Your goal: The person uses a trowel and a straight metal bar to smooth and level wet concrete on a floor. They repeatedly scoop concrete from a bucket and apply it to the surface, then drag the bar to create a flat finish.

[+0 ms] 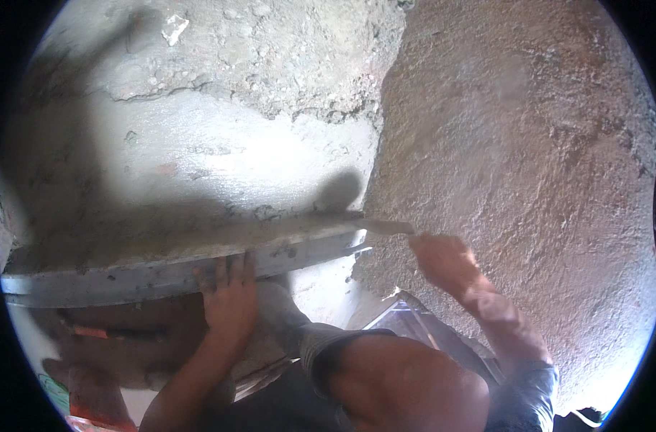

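Note:
A long grey straightedge, spotted with mortar, runs along the lower edge of a rough grey mortar band. My left hand holds it near the middle, fingers spread over its front face and tips at its upper edge; the thumb is hard to make out. Beyond the right end of the straightedge, my right hand is closed around the handle of a trowel, the handle itself hidden by my fingers. The trowel's narrow grey blade points left, at the mortar's end by the corner. Smooth, damp plaster covers the wall above.
A rough brownish wall meets the plastered one at a corner on the right. Coarse old render lies above the plaster. My bent knee is between my arms. A reddish block stands at lower left.

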Demonstrator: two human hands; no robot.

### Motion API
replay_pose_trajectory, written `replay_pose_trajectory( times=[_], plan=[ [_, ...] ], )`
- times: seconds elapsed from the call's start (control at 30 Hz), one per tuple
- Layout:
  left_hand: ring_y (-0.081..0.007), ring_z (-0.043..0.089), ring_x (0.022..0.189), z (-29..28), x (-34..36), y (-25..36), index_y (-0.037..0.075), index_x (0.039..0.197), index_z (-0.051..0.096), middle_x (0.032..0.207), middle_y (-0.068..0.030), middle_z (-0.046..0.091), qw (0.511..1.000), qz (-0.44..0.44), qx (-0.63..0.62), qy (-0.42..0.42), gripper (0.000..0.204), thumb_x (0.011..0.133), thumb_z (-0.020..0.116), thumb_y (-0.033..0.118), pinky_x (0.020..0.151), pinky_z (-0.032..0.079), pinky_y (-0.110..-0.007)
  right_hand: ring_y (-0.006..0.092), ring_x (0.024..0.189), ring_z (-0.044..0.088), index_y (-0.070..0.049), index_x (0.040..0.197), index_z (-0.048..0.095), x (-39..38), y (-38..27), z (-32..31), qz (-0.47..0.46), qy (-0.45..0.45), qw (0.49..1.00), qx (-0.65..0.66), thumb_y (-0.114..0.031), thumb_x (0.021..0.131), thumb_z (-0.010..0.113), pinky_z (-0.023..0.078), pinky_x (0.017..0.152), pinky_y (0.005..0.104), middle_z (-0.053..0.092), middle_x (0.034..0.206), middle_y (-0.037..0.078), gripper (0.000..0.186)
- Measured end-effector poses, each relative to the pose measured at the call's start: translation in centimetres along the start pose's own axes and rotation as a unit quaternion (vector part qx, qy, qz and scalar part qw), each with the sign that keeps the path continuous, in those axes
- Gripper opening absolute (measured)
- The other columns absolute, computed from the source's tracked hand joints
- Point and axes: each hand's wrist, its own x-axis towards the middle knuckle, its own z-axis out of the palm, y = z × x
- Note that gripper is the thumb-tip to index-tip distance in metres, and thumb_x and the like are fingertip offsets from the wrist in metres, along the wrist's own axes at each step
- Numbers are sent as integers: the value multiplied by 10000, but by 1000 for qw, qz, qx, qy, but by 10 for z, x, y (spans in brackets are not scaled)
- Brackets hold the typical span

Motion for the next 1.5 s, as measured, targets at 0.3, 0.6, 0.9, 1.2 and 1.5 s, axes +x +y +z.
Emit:
replay_pose_trajectory(
  times=[0.3, 0.6, 0.9, 1.2, 1.5],
  plan=[
    [-399, 484, 1382, 0, -1, 3, 91, 1522, 436, 1494, -134, 515, 999, 13, 36, 19, 621, 915, 553, 155, 1120, 203, -767, 250, 742, 747, -36, 997, 683, 19, -46, 48, 72, 55, 993, -74, -111, 958, 598, 619, 545, 362, 716, 891, 137, 120],
    [-387, 431, 1426, 12, -6, -9, 129, 1563, 369, 1556, -98, 451, 1000, 2, 13, -15, 650, 938, 535, 188, 1121, 230, -756, 270, 810, 751, -48, 1027, 619, -2, -31, 27, 10, 104, 990, -96, -82, 900, 601, 602, 636, 377, 694, 919, 118, 132],
    [-368, 430, 1432, 9, 2, -2, 126, 1561, 375, 1542, -104, 467, 996, 36, 28, 73, 643, 942, 524, 217, 1097, 261, -765, 283, 672, 693, -16, 1233, 578, -4, -47, -25, -114, 192, 974, 41, -86, 947, 555, 571, 570, 445, 652, 801, 126, 296],
    [-359, 445, 1426, 7, -4, -3, 121, 1555, 392, 1516, -108, 498, 999, 11, 17, 45, 642, 939, 551, 205, 1096, 266, -765, 264, 869, 695, -77, 1267, 507, 40, -128, 17, -152, 122, 974, 116, -78, 932, 554, 560, 626, 417, 631, 1052, 133, 338],
    [-363, 339, 1491, 16, -3, -7, 99, 1560, 373, 1596, -100, 404, 1000, 8, 8, 14, 599, 986, 496, 220, 1095, 263, -767, 337, 907, 725, -75, 1179, 577, 11, -8, 70, -15, 106, 994, 10, -59, 923, 578, 599, 710, 464, 682, 1090, 164, 256]
  ],
)
